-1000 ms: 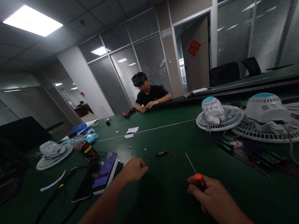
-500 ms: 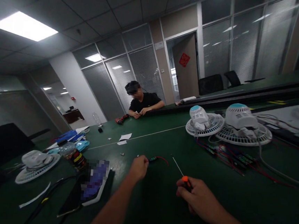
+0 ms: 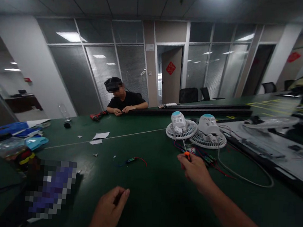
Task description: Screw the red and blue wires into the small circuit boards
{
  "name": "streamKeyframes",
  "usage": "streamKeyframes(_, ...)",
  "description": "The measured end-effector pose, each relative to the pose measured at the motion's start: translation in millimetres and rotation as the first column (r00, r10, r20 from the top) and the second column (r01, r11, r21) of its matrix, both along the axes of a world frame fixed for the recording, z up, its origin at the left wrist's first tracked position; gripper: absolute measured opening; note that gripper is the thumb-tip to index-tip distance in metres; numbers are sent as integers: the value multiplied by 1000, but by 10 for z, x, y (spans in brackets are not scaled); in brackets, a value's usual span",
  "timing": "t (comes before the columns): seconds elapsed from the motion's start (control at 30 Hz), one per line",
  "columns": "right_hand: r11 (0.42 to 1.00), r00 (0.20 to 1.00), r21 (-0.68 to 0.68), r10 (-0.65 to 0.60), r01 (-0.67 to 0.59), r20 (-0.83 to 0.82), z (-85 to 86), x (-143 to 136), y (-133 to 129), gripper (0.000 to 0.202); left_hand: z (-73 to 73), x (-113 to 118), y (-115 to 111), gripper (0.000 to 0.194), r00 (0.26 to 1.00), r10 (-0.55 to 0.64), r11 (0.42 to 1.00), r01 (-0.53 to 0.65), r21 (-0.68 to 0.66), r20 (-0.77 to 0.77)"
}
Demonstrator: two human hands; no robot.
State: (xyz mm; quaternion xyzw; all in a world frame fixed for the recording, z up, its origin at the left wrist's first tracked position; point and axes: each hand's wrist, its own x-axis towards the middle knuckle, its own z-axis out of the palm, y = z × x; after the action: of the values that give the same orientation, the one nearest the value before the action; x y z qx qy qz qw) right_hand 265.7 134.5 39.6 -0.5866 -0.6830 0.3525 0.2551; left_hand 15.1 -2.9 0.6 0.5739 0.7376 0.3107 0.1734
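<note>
In my right hand [image 3: 195,168] is a screwdriver [image 3: 187,155] with an orange and black handle, its shaft pointing up toward the white fan parts [image 3: 181,128]. Just beyond that hand lie green circuit boards with red wires [image 3: 208,158]. My left hand [image 3: 111,207] is low over the green table, fingers curled, thumb and index finger apart, holding nothing visible. A small green circuit board [image 3: 130,160] with a red wire rests on the table ahead of it.
Across the table [image 3: 148,145] a person [image 3: 126,99] leans on the edge beside a red tool [image 3: 98,116]. White paper [image 3: 100,136] lies left of centre. A second fan part [image 3: 208,132] and a grey cable stand right. A pixelated object [image 3: 53,189] and bottle [image 3: 25,157] are left.
The view has turned right and levelled. My right hand has carried the screwdriver toward the fan parts. My left hand has drawn back from beside the small circuit board, and its fingers have parted.
</note>
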Motion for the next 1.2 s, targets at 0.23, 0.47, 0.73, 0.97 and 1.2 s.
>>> streamKeyframes(0.23, 994, 909, 110, -61, 17, 412, 294, 130, 619, 29, -13, -35, 81, 42, 996, -56, 998, 53, -34, -70)
streamKeyframes(0.47, 993, 783, 113, -43, -35, 621, 167, -107, 599, 29, 32, -32, 39, 40, 995, -92, 996, 92, 6, -38)
streamKeyframes(0.73, 965, 808, -43, 239, -257, 538, 130, -256, 167, 29, 44, -22, -13, 40, 986, -162, 981, 164, 98, -35)
streamKeyframes(0.97, 922, 914, 118, 338, -370, 222, 73, -819, -668, 18, 81, 185, -72, 51, 831, -118, 982, 178, -60, 544)
streamKeyframes(1.2, 904, 927, 228, 375, -363, -14, 198, -1223, -980, 8, -46, 183, -32, 53, 442, 20, 997, -76, 15, 897)
